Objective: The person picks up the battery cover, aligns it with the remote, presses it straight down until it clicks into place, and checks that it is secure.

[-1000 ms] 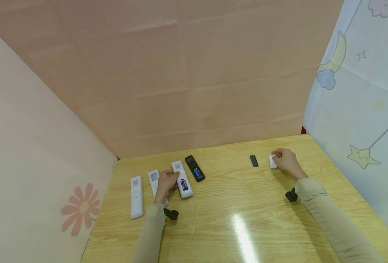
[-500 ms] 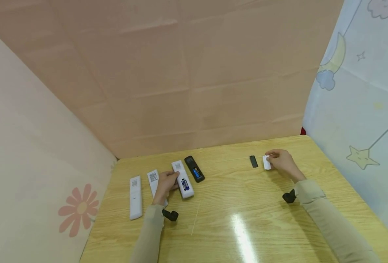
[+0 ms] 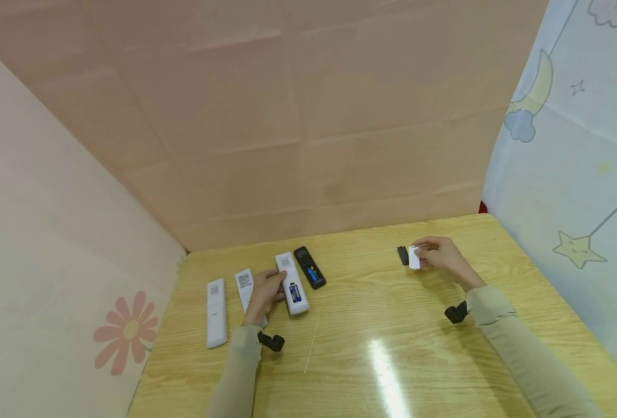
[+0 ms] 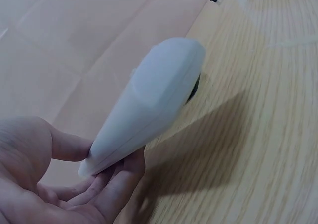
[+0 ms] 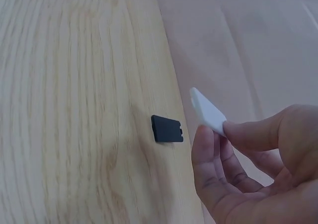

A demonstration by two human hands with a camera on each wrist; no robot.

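Note:
My left hand (image 3: 264, 295) grips a white remote control (image 3: 291, 283) by its side, thumb on one face and fingers under it. Blue batteries (image 3: 295, 292) show in its uncovered compartment. In the left wrist view the white remote (image 4: 149, 95) is held tilted above the wood, casting a shadow. At the right, my right hand (image 3: 444, 260) pinches a small white battery cover (image 3: 414, 258) between thumb and fingers; in the right wrist view this cover (image 5: 207, 112) is lifted off the table. Close beside it lies a black battery cover (image 3: 403, 255).
A black remote (image 3: 310, 267) with its battery compartment uncovered lies right of the held remote. Two white remotes lie face down at the left, one apart (image 3: 216, 313) and one partly hidden (image 3: 244, 284) by my left hand. Cloth walls border the wooden table (image 3: 350, 325).
My right hand has moved left with the white battery cover, bringing it close to the black cover. My left hand keeps its hold on the white remote, which has barely shifted.

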